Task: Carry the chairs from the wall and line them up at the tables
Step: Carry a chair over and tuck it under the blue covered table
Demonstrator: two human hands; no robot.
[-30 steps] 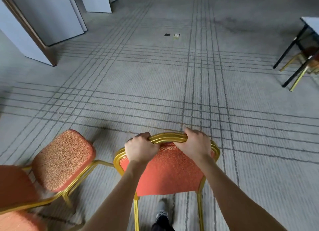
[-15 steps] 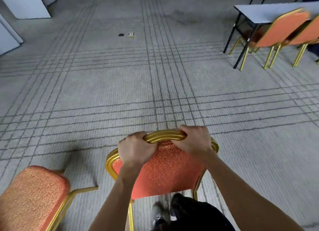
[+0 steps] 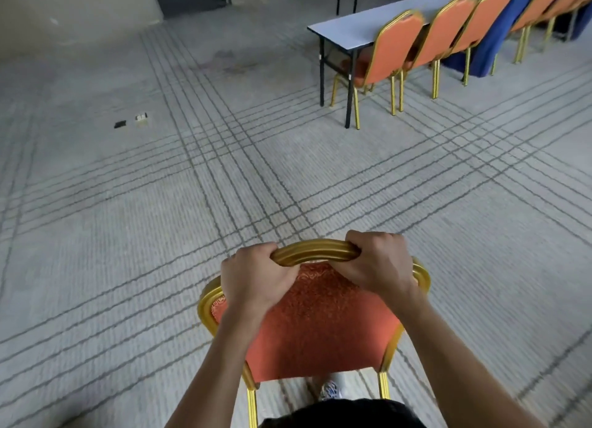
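Gripping the gold top rail of an orange banquet chair, both hands are curling over the frame. The left hand is clamping the rail's left curve and the right hand its right curve, knuckles up. The chair is sitting directly in front of the person with its backrest facing the camera. It is out on the lined carpet, well apart from the white folding table at upper right. There a row of matching chairs is already standing along the near side.

The metal frame is looking rigid, so it is probably going to move as one piece without flexing. It is likely light enough for two hands, though the legs may be swinging low. The ribbed, glossy rail could be proving a little slick. The padded back is offering no firm purchase, so the rail, or the side uprights just below it, is seeming the sounder place to hold.

The backrest is hiding the seat and front legs, and only the tops of the rear legs are showing. Whether the feet are touching the carpet I cannot tell. The fingertips are disappearing over the far side of the rail. The picture's edge is cutting off the blue-draped table and the farther chairs. Two small floor objects are staying too small to identify.
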